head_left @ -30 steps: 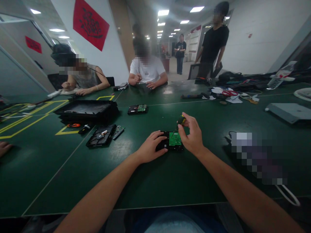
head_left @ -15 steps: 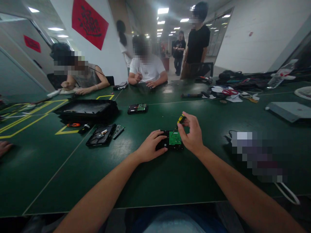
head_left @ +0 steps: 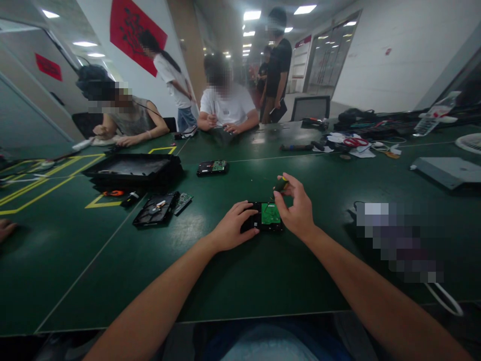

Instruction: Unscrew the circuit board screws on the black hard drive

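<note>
A black hard drive (head_left: 256, 206) with a green circuit board (head_left: 271, 214) facing up lies on the table in front of me. My left hand (head_left: 233, 225) grips its left end, thumb along the near edge and fingers over the top. In my right hand (head_left: 296, 203) is a small screwdriver (head_left: 280, 185) with a dark green and yellow handle, pinched between thumb and fingers. Its thin shaft slants down to the board's upper left part; whether the tip sits in a screw is too small to tell.
Left of my hands lie an opened drive casing (head_left: 156, 210), a loose circuit board (head_left: 183, 204) and stacked black trays (head_left: 131, 170). Another hard drive (head_left: 212, 168) lies farther back. A grey metal box (head_left: 447, 173) stands at right, near a blurred-out object (head_left: 402, 245). Two co-workers sit across the table.
The screwdriver's handle has turned in my right fingers, showing more dark green. My left hand and the hard drive have stayed put. People in the background have walked to other spots.
</note>
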Demonstrator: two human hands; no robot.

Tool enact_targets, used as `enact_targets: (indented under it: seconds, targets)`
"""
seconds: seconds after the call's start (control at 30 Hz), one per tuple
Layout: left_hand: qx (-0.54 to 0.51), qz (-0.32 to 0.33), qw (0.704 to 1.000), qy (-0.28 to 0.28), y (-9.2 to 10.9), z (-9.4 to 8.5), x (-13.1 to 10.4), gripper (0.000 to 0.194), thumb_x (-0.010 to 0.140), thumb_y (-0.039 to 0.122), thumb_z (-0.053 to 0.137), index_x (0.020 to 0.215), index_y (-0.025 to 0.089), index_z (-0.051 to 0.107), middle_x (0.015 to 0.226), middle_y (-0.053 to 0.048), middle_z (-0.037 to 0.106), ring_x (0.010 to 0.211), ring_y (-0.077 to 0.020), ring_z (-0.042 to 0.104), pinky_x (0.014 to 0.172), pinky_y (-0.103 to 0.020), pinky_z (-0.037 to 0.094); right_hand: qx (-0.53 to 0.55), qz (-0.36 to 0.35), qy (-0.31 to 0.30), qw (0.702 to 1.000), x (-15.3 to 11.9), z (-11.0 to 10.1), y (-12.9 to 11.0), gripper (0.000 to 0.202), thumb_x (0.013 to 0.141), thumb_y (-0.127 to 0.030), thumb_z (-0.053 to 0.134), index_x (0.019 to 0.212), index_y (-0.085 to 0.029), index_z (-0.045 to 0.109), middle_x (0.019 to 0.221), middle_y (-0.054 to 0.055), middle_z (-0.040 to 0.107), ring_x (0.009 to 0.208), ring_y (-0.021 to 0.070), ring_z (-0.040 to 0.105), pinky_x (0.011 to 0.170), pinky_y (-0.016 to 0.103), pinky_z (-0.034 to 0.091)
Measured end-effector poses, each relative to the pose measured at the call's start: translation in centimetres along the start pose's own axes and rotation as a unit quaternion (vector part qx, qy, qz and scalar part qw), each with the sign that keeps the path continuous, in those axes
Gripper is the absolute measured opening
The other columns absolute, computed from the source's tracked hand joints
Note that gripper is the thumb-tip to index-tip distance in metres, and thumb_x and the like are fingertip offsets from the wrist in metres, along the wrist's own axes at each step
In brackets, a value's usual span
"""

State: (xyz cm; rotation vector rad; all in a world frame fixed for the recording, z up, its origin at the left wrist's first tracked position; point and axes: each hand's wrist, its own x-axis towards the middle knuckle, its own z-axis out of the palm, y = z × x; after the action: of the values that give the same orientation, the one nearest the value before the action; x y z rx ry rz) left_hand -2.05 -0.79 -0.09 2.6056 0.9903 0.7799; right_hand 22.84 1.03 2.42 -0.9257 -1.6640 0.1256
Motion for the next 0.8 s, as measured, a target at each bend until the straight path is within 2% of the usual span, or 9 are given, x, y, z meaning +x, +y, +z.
enact_targets:
  seconds: [0.1, 0.3, 0.5, 0.7, 0.8]
  targets:
    - [0.002, 0.001, 1.0, -0.004, -0.04, 0.03, -0.02, 0.057, 0.094, 0.04, 0.073, 0.145, 0.024, 0.055, 0.151, -0.016, 0.053, 0.149, -0.0369, 0.041, 0.121, -0.063, 0.039, -0.03, -0.001, 0.011, 1.0, 0.0, -0.16, 0.02, 0.056, 0.096, -0.035, 0.069, 0.148, -0.032, 0.048, 0.133, 0.011, 0.066, 0.093, 0.0243, 0.072, 0.084, 0.049, 0.066]
    - [0.005, -0.002, 1.0, -0.004, -0.08, 0.12, 0.01, 0.058, 0.093, 0.041, 0.074, 0.145, 0.024, 0.056, 0.151, -0.016, 0.053, 0.148, -0.0371, 0.042, 0.121, -0.064, 0.04, -0.013, -0.012, -0.014, 1.0, 0.14, -0.28, -0.26, 0.055, 0.102, -0.029, 0.056, 0.154, -0.032, 0.042, 0.139, 0.011, 0.063, 0.107, 0.0261, 0.071, 0.094, 0.051, 0.064]
    - [0.004, -0.003, 1.0, -0.007, 0.07, -0.03, 0.05, 0.058, 0.093, 0.039, 0.074, 0.145, 0.024, 0.055, 0.15, -0.016, 0.053, 0.148, -0.0367, 0.042, 0.121, -0.063, 0.04, -0.031, -0.015, 0.006, 0.999, 0.15, -0.32, -0.19, 0.054, 0.097, -0.031, 0.066, 0.148, -0.032, 0.048, 0.129, 0.01, 0.062, 0.096, 0.0235, 0.068, 0.082, 0.045, 0.065]
    - [0.004, -0.005, 1.0, -0.004, 0.11, -0.08, 0.04, 0.056, 0.093, 0.04, 0.074, 0.144, 0.023, 0.056, 0.151, -0.016, 0.052, 0.149, -0.0367, 0.041, 0.122, -0.063, 0.04, -0.017, -0.013, -0.01, 1.0, 0.14, -0.35, -0.16, 0.055, 0.099, -0.027, 0.059, 0.152, -0.032, 0.044, 0.134, 0.011, 0.061, 0.102, 0.0243, 0.069, 0.09, 0.048, 0.064]
    - [0.001, -0.005, 1.0, -0.005, 0.0, -0.02, 0.01, 0.058, 0.093, 0.041, 0.074, 0.145, 0.025, 0.056, 0.151, -0.016, 0.053, 0.148, -0.0371, 0.042, 0.121, -0.064, 0.04, -0.015, -0.015, -0.006, 1.0, 0.17, -0.25, -0.24, 0.056, 0.098, -0.026, 0.061, 0.152, -0.031, 0.044, 0.134, 0.012, 0.06, 0.103, 0.0245, 0.068, 0.087, 0.046, 0.065]
